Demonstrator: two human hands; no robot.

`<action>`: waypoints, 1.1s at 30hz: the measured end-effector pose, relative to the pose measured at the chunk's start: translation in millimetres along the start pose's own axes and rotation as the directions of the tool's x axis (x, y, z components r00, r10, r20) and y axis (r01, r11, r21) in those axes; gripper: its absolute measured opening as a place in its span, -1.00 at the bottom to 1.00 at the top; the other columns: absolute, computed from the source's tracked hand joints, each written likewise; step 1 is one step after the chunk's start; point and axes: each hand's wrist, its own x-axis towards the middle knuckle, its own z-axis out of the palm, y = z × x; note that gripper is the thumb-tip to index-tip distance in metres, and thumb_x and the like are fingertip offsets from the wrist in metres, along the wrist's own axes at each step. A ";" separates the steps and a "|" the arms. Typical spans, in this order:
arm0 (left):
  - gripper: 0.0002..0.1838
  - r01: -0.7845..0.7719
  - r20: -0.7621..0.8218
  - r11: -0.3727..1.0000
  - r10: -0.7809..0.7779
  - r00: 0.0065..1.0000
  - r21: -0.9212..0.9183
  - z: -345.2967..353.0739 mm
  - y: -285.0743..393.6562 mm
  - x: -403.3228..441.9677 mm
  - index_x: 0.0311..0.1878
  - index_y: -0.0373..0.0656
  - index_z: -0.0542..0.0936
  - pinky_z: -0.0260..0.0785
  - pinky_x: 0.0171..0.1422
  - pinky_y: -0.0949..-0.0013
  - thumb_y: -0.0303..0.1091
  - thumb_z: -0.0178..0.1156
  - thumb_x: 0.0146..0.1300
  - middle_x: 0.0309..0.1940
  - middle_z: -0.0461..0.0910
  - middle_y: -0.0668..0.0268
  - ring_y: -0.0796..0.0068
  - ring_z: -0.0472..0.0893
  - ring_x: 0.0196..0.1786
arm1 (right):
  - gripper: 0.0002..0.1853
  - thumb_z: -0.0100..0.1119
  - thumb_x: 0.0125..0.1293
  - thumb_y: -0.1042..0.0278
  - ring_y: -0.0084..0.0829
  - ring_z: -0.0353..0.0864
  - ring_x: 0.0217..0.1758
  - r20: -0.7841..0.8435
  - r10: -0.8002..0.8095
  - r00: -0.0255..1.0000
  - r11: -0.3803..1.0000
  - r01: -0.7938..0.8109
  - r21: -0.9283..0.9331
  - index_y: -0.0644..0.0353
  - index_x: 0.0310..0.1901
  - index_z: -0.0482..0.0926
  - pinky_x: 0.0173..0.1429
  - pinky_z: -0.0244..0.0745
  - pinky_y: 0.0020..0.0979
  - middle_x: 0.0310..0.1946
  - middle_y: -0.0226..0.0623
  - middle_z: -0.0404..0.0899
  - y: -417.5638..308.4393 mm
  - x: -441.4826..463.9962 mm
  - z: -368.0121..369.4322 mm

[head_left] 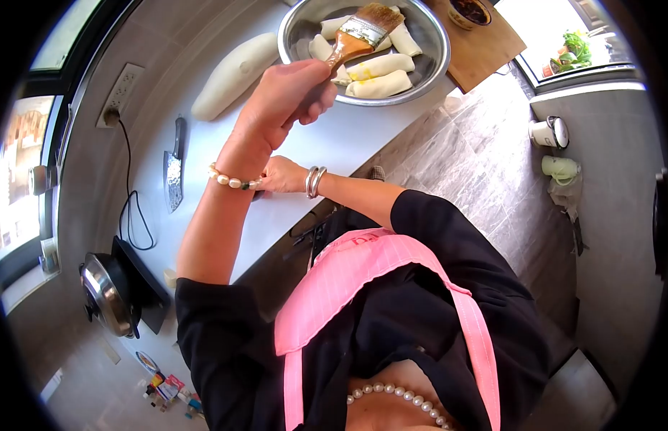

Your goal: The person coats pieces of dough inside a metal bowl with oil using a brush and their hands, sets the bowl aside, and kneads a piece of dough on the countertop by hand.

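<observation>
My left hand (287, 100) is closed around the wooden handle of a pastry brush (352, 39). The bristles are over a metal bowl (436, 72) of several pale dough rolls (381, 85); one roll has yellow smears. My right hand (282, 176), with silver bangles at the wrist, is low by the counter edge behind my left wrist. Its fingers are largely hidden, and a small dark object (258, 195) shows beside them. A long smooth piece of white dough (237, 75) lies left of the bowl. A knife (174, 165) rests on the white counter (205, 154).
A brown board (485, 43) with a small bowl of dark contents (469, 13) stands at upper right. A black cord (126, 187) runs from the wall socket (121, 93). A lidded pan (110, 294) sits at lower left. Tiled floor (456, 151) lies beyond the counter.
</observation>
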 end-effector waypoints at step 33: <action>-0.81 -0.411 -0.771 0.853 0.017 0.636 -0.321 65.0 -59.3 117.7 -0.24 -0.31 0.56 0.40 -0.35 0.53 -0.38 0.03 0.28 -0.43 0.61 0.22 0.57 0.54 -0.47 | -0.83 0.30 0.06 0.47 -0.42 0.60 -0.47 -0.208 -0.644 0.736 0.614 0.334 -0.715 0.14 -0.27 0.58 -0.35 0.50 -0.49 -0.52 -0.39 0.59 -87.4 22.1 -334.1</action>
